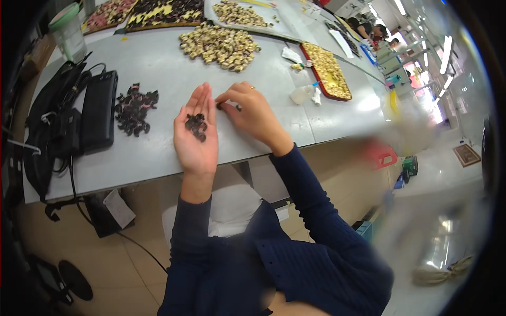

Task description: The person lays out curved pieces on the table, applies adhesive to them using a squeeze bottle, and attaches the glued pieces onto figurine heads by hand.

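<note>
My left hand (196, 139) is palm up over the table's front part, fingers stretched out. It cups several small dark curled pieces (196, 126), blackish and a bit shiny, whose kind I cannot make out. Just to the right, my right hand (252, 113) is bent down at the tabletop with thumb and fingers pinched together. A small dark piece (220, 106) shows at its fingertips, and another bit (239, 107) is by its curled fingers. Left of my hands lies a loose pile of dark pieces (136, 109) like those in my palm. Beyond them is a heap of pale, dark-marked pieces (220, 46).
A black power bank (99, 108) with cables sits at left, near a lidded clear jar (67, 37). Trays of pieces line the back. A red-rimmed tray (327, 71) and a small bottle (301, 94) stand at right. Another person (365, 29) sits far off.
</note>
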`<action>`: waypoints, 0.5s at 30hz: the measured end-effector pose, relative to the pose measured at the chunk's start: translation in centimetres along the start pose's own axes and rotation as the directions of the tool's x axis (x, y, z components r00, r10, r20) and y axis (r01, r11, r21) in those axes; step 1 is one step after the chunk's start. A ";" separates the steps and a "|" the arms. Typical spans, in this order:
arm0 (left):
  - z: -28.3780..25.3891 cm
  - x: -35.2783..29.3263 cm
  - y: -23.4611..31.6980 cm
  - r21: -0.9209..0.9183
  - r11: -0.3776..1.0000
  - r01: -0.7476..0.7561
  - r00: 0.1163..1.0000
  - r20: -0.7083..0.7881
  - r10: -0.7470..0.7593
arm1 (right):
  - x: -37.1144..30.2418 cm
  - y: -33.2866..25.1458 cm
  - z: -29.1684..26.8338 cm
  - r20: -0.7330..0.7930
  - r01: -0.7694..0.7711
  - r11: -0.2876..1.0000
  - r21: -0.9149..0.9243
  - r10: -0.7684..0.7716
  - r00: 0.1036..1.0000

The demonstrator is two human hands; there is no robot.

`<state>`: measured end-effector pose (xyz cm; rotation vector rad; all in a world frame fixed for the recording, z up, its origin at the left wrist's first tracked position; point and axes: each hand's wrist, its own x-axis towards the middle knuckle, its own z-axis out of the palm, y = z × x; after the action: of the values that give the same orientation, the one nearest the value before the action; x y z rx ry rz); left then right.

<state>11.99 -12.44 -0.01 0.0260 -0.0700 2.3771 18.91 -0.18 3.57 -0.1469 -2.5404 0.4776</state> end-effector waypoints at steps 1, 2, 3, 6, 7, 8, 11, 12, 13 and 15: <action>0.1 -0.1 0.0 0.007 1.000 0.001 1.000 -0.008 -0.001 | 0.0 0.3 0.1 0.030 0.000 1.000 0.031 -0.001 1.000; 0.2 -0.2 0.0 0.015 1.000 -0.004 1.000 -0.020 0.004 | 0.1 0.5 0.4 0.023 0.001 1.000 0.019 -0.001 1.000; 0.0 -0.2 0.0 0.008 1.000 -0.006 1.000 -0.023 0.007 | 0.1 0.7 0.6 0.037 -0.002 0.999 0.045 0.000 0.999; 0.2 -0.5 0.6 0.023 0.999 -0.033 0.999 -0.041 0.033 | 0.4 0.7 1.0 0.064 0.019 0.997 0.080 -0.024 0.998; 0.0 -0.3 0.4 -0.017 1.000 -0.017 1.000 -0.026 0.016 | 0.4 0.8 0.6 0.016 0.019 0.995 0.100 -0.020 1.000; -0.2 -0.1 0.2 -0.054 0.999 -0.006 1.000 -0.015 0.005 | 0.1 0.7 0.5 -0.028 0.018 0.992 0.126 -0.014 1.000; 0.0 0.0 -0.4 -0.007 1.000 -0.013 0.999 -0.030 0.012 | 0.1 -1.7 -1.1 -0.115 -0.008 0.967 0.255 0.038 0.993; 0.2 -0.1 -0.6 0.019 1.000 -0.009 0.999 -0.035 0.010 | 0.0 -2.7 -1.5 -0.111 -0.020 0.964 0.265 0.051 0.993; 0.0 0.0 -0.5 0.028 0.999 -0.026 0.999 -0.046 0.027 | 0.0 -3.4 -1.4 -0.100 -0.018 0.959 0.283 0.048 0.994; 0.0 0.0 -0.5 0.166 0.984 -0.065 0.998 -0.007 0.067 | -0.1 -4.4 -1.5 -0.003 0.031 0.959 0.282 -0.031 1.000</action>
<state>12.28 -12.09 0.05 0.0889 0.1348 2.4435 19.76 -3.84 6.28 -0.0007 -2.4402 0.8208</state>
